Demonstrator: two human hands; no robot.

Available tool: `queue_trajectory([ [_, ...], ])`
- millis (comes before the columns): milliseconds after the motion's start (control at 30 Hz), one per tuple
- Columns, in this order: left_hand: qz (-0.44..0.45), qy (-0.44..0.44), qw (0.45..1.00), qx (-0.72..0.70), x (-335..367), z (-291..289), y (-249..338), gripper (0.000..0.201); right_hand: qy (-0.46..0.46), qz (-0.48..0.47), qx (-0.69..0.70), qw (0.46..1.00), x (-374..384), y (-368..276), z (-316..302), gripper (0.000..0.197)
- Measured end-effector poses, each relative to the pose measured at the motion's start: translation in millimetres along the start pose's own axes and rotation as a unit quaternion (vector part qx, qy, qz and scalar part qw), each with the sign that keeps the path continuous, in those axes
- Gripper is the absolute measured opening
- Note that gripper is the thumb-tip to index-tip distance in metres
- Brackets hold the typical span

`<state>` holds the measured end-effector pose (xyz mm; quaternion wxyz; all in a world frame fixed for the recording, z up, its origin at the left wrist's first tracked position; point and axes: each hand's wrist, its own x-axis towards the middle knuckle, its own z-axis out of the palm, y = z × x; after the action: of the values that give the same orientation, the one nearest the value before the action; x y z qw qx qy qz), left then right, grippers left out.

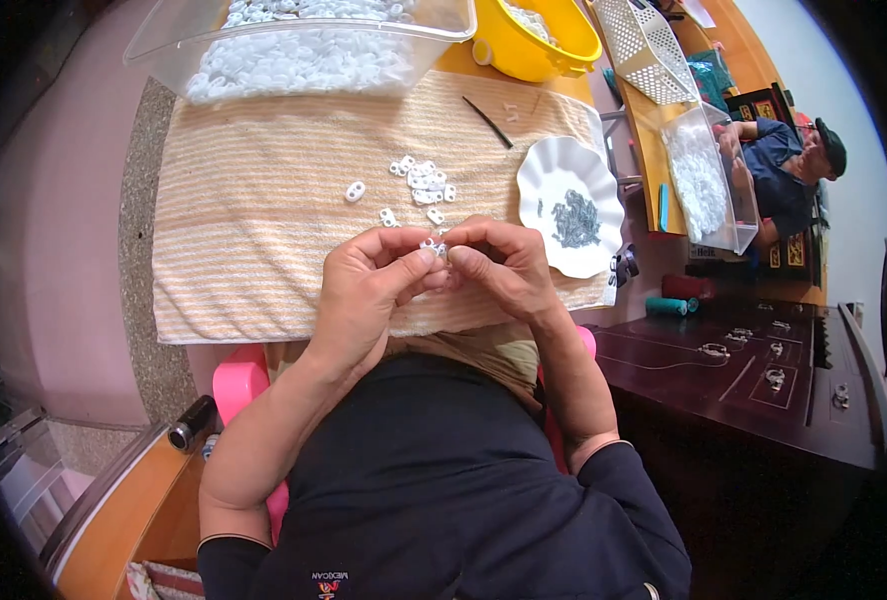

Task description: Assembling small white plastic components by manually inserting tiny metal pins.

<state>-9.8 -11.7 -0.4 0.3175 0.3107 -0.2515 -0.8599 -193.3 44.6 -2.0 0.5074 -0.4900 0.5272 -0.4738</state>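
Note:
My left hand [372,278] and my right hand [509,268] meet above the near part of a striped towel [254,220]. Between their pinched fingertips is a small white plastic piece [432,246], mostly covered by the fingers. Just beyond lies a loose cluster of white two-hole plastic pieces [426,180], with one such piece [355,191] apart to the left. Right of my right hand stands a white scalloped plate [544,165] bearing a heap of tiny dark grey bits [576,220], too small to name. A thin black stick [488,122] rests farther back on the towel.
A see-through bin [304,35] full of white pieces stands at the far left, beside a yellow basin [554,62]. At far right, another person [779,160] sits by a second see-through bin [739,210]. A dark cabinet [684,390] is at right; a pink chair [239,385] is under me.

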Motion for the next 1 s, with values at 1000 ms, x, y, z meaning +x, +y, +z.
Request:
queue_trajectory([
  [1000,0.095,0.005,0.995,-0.025,-13,10,4,0.021,-0.113,-0.143,-0.537,0.824,99,-34,35,0.021],
])
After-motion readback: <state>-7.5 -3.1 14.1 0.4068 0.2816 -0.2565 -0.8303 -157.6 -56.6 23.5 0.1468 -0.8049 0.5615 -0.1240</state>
